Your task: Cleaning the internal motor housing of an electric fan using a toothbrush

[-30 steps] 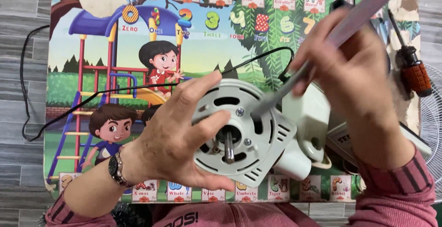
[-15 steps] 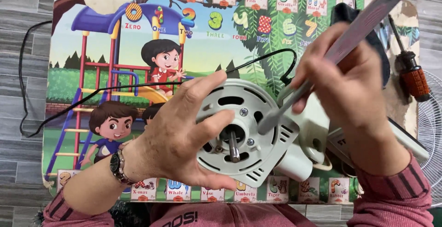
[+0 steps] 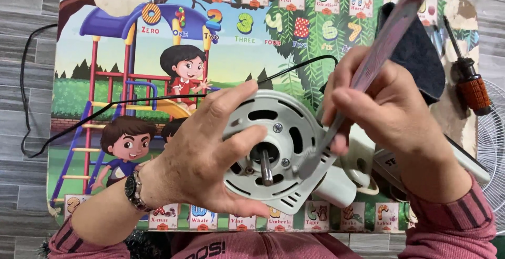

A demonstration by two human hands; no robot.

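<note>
Motor housing (image 3: 273, 151), pale grey, round w/ vented slots — being held up off the tabletop (image 3: 79, 69), face turned to the camera so shaft and screws are showing. Left hand (image 3: 202, 156) is wrapping its near-left rim, thumb lying across the face next to the shaft (image 3: 265, 167), fingers closed on the rim; grip looks meant to be steadying the part against the tool. Watch (image 3: 132, 191) is sitting on that wrist.

Right hand (image 3: 386, 109) is pinching a long flat brush (image 3: 368, 69), fingers closed on the handle pen-style; bristle end is touching the housing's lower-right face, near a screw (image 3: 284, 161). Handle is running up and right, out of frame.

Behind motor: white plastic body (image 3: 350, 167), partly hidden by right hand — its exact kind can't be told. Black cable (image 3: 158, 99) is trailing left across the tabletop and off its edge.

Tabletop print: children's playground picture, blue and red slide frame, cartoon kids, green leaves. Coloured numerals are running along the upper part; small white picture cards w/ letters are lining top and bottom edges. Print is peeling at the top-left and right corners.

Right side: dark cloth (image 3: 421, 54), screwdriver (image 3: 470, 83) w/ brown-red ribbed handle lying just beside it. Fan grille (image 3: 494, 133) is showing at far right, on the grey plank floor (image 3: 21, 6).
</note>
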